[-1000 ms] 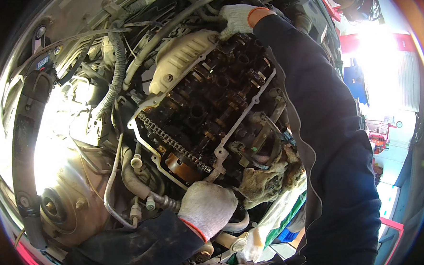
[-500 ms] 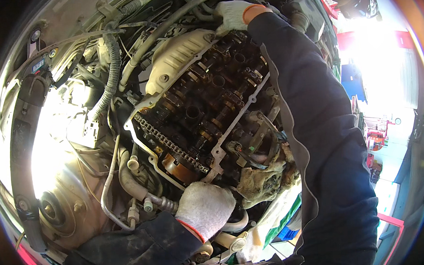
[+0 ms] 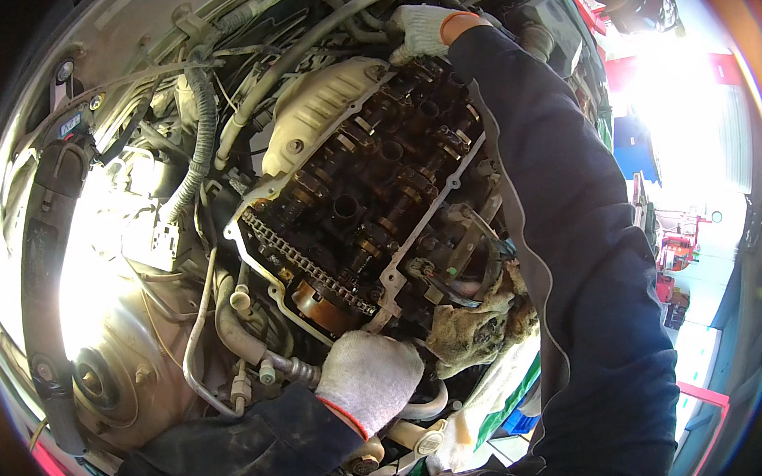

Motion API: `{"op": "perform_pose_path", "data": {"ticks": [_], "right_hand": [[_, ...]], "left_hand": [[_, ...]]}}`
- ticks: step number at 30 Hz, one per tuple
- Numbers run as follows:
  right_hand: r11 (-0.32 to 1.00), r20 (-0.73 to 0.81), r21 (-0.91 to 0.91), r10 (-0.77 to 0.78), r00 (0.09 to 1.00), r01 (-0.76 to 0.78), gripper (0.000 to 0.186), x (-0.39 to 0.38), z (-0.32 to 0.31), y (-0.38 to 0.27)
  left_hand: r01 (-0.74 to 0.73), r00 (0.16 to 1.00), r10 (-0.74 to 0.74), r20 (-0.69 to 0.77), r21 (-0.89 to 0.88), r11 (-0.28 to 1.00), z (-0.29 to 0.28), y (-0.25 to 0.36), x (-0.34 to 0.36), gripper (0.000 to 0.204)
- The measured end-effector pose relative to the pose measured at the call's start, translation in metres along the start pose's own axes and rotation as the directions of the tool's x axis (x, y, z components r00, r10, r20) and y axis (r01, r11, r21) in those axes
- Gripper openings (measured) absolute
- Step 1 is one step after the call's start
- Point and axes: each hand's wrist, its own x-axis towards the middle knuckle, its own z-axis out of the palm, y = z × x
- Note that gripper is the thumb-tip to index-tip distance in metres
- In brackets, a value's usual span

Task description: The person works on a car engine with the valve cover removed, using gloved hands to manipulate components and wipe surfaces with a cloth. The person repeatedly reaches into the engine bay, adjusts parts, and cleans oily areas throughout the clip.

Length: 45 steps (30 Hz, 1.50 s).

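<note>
Engine (image 3: pixel 369 182), open at top, lies in the head view between our left hand (image 3: pixel 373 378) at near end and right hand (image 3: pixel 422 34) at far end; whether these hands hold something, we cannot tell. Small label (image 3: pixel 71 126) at left bears letters.

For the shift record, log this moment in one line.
left hand: gloved, engine near end | right hand: gloved, far end | chain: exposed | cloth: beside engine

White gloves (image 3: pixel 371 372) — orange-red cuffs (image 3: pixel 460 24), dark sleeves (image 3: pixel 591 218), brown-black engine (image 3: pixel 374 182)
</note>
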Motion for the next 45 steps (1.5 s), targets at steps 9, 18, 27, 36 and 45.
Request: {"op": "perform_pose_path", "data": {"ticks": [9,18,27,36,45], "right_hand": [[0.966,-0.059,-0.222,-0.152,0.987,0.135,0.072,0.008,0.013,0.007],[0.94,-0.026,-0.274,-0.219,0.975,0.204,0.068,0.012,0.015,0.01],[0.741,0.008,-0.544,-0.465,0.886,0.394,0.063,0.006,0.015,0.003],[0.89,0.006,-0.36,-0.299,0.954,0.281,0.063,0.002,0.009,-0.005],[0.988,-0.021,-0.066,-0.144,0.989,0.142,0.07,-0.001,0.005,-0.008]], "left_hand": [[0.01,1.0,-0.01,-0.003,-0.038,0.999,-0.001,0.0,0.001,0.01],[-0.011,0.999,0.01,-0.049,-0.031,0.999,0.001,-0.002,-0.001,0.011],[-0.002,0.998,0.0,-0.059,-0.02,1.0,0.004,-0.001,-0.001,0.012],[-0.007,0.998,0.006,-0.059,-0.022,1.0,0.004,-0.001,0.0,0.013],[-0.007,0.999,0.005,-0.049,-0.038,0.999,0.003,-0.002,0.0,0.013]]}}
